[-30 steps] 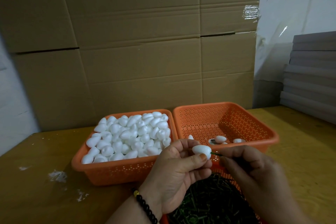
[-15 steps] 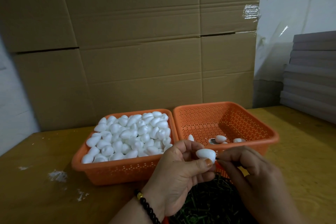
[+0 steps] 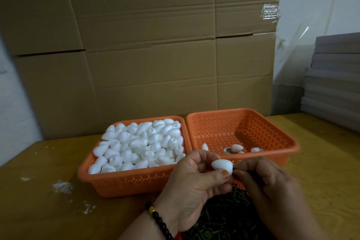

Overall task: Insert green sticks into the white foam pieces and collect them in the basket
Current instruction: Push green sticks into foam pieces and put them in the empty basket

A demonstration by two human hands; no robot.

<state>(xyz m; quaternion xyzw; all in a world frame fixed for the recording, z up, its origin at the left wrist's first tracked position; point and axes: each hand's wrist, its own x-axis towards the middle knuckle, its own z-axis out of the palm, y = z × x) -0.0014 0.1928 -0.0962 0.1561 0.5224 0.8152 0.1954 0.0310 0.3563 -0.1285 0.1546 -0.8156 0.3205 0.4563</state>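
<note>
My left hand pinches a white egg-shaped foam piece between thumb and fingers, just in front of the two orange baskets. My right hand pinches a thin green stick against the foam's right end; the stick is almost wholly hidden by my fingers. The left basket is heaped with several white foam pieces. The right basket holds a few finished foam pieces on its floor. A pile of green sticks lies in a container below my hands.
A wall of flattened cardboard stands right behind the baskets. Grey stacked boards rise at the right edge of the wooden table. White foam crumbs are scattered on the table at the left.
My right hand has closed in on the foam piece, and the visible length of green stick has shrunk until it is hidden. Both hands drifted slightly right and down.
</note>
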